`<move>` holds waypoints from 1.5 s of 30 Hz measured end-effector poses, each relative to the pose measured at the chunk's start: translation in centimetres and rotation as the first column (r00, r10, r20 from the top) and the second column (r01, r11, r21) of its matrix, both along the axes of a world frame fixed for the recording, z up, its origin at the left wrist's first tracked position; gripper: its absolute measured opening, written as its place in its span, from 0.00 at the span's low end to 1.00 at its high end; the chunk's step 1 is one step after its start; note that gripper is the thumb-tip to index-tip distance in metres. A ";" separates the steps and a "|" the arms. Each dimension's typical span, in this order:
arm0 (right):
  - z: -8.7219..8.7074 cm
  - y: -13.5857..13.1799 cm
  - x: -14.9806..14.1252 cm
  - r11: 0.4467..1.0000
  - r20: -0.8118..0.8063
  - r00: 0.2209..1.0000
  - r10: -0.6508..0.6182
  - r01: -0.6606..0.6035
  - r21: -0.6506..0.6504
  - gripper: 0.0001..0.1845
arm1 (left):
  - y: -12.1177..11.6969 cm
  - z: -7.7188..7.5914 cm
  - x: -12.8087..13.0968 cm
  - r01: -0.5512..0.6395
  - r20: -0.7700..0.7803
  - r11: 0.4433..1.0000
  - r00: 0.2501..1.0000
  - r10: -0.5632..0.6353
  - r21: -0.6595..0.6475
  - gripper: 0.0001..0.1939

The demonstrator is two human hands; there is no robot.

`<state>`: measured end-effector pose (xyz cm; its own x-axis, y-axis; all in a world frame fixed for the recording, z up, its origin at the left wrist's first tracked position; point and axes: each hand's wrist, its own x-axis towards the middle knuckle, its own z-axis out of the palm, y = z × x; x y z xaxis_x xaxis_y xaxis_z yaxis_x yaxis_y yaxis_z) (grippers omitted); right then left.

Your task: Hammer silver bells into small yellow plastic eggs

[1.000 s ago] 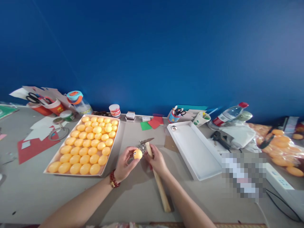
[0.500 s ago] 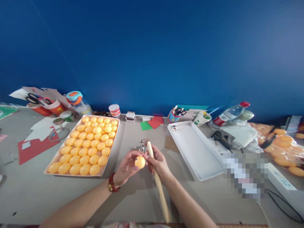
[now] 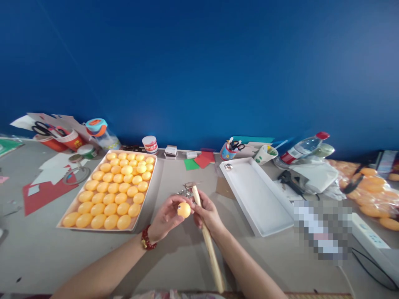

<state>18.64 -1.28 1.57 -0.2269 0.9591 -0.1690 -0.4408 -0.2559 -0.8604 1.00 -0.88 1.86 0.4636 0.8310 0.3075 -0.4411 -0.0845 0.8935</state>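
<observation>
My left hand [image 3: 164, 219], a red beaded bracelet at its wrist, is closed on an orange ping-pong ball [image 3: 184, 210]. A small dark and silvery spot shows on the ball's left side. In my right hand [image 3: 209, 212] is a long pale wooden stick [image 3: 209, 249], slanting down toward the table's front edge. Some right-hand fingertips reach close to the ball; whether they touch it I cannot tell. Just beyond both hands lies a heap of small silvery metal pieces [image 3: 184, 192], partly hidden. To the left stands a shallow box [image 3: 136, 226] filled with rows of orange balls [image 3: 112, 187].
A white tray [image 3: 264, 203] with one shiny metal piece [image 3: 228, 167] lies right of my hands. Farther right are a black glue gun [image 3: 289, 182], a bottle [image 3: 304, 148], bagged orange balls [image 3: 372, 193] and a power strip [image 3: 369, 232]. Cups, jars and coloured paper line the blue wall.
The ball has risen slightly between my fingers and seems turned a little. Both hands keep their hold, and the stick stays almost in the same place.
</observation>
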 end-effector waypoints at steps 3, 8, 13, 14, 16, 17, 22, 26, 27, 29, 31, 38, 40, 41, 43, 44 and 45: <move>-0.2 0.1 -0.1 1.000 0.004 1.000 -0.026 0.026 0.009 0.22 | -0.1 -0.2 0.2 -0.033 -0.035 0.998 0.999 0.035 0.062 0.15; -0.4 0.0 -0.2 0.998 0.016 0.998 -0.066 0.066 0.026 0.21 | -0.3 -0.7 0.4 -0.073 -0.087 0.985 0.992 0.088 0.159 0.16; 0.0 0.0 -0.2 0.995 0.069 0.993 -0.095 0.093 0.032 0.25 | -0.1 -0.7 0.4 -0.064 -0.090 0.983 0.993 0.080 0.174 0.17; 0.0 0.0 -0.2 0.994 0.079 0.992 -0.103 0.101 0.035 0.25 | -0.1 -0.6 0.4 -0.061 -0.087 0.984 0.993 0.076 0.166 0.17; 0.1 -0.1 -0.2 0.992 0.097 0.988 -0.118 0.114 0.044 0.25 | 0.0 -0.4 0.4 -0.057 -0.077 0.989 0.995 0.068 0.137 0.16; 0.2 -0.1 -0.2 0.992 0.105 0.987 -0.121 0.116 0.049 0.25 | 0.0 -0.3 0.4 -0.054 -0.072 0.992 0.995 0.063 0.112 0.15; 0.1 -0.1 -0.2 0.993 0.157 0.981 -0.116 0.110 0.049 0.24 | 0.1 -0.3 0.3 -0.050 -0.074 0.993 0.996 0.042 -0.107 0.15; -0.1 0.1 0.0 0.988 0.170 0.975 -0.145 0.134 0.073 0.19 | 0.4 -0.6 0.0 -0.172 -0.134 0.984 0.977 0.165 -0.042 0.15; -0.1 0.2 0.0 0.987 0.170 0.974 -0.148 0.136 0.080 0.18 | 0.5 -0.7 0.0 -0.190 -0.151 0.982 0.971 0.188 0.000 0.15; -0.1 0.3 0.1 0.986 0.167 0.975 -0.149 0.135 0.094 0.16 | 0.6 -0.7 -0.2 -0.192 -0.186 0.980 0.962 0.200 0.061 0.15; -0.2 0.3 0.2 0.987 0.160 0.977 -0.142 0.127 0.103 0.16 | 0.7 -0.6 -0.3 -0.170 -0.222 0.982 0.957 0.185 0.085 0.16; -0.2 0.2 0.1 0.991 0.147 0.983 -0.109 0.096 0.092 0.21 | 0.5 -0.6 -0.3 -0.155 -0.273 0.977 0.943 0.191 0.149 0.16; -0.2 0.2 0.1 0.991 0.145 0.983 -0.111 0.099 0.086 0.23 | 0.5 -0.7 -0.2 -0.165 -0.270 0.977 0.943 0.197 0.138 0.15; -0.2 0.2 0.1 0.991 0.144 0.983 -0.114 0.103 0.081 0.23 | 0.5 -0.7 -0.1 -0.170 -0.261 0.977 0.944 0.199 0.130 0.15; -0.2 0.2 0.1 0.991 0.143 0.982 -0.122 0.113 0.069 0.23 | 0.5 -0.8 -0.1 -0.173 -0.238 0.981 0.952 0.190 0.091 0.14; -0.3 0.2 0.1 0.991 0.144 0.981 -0.128 0.120 0.065 0.23 | 0.5 -0.8 -0.1 -0.164 -0.227 0.985 0.959 0.172 0.054 0.14; -0.3 0.3 0.2 0.990 0.146 0.981 -0.131 0.123 0.064 0.23 | 0.5 -0.8 -0.2 -0.147 -0.219 0.989 0.965 0.145 0.006 0.15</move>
<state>18.80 -1.02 1.26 -0.0789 0.9872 -0.1389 -0.3325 -0.1574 -0.9299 0.81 -0.35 1.01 0.3922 0.8970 0.2038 -0.2192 -0.1240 0.9678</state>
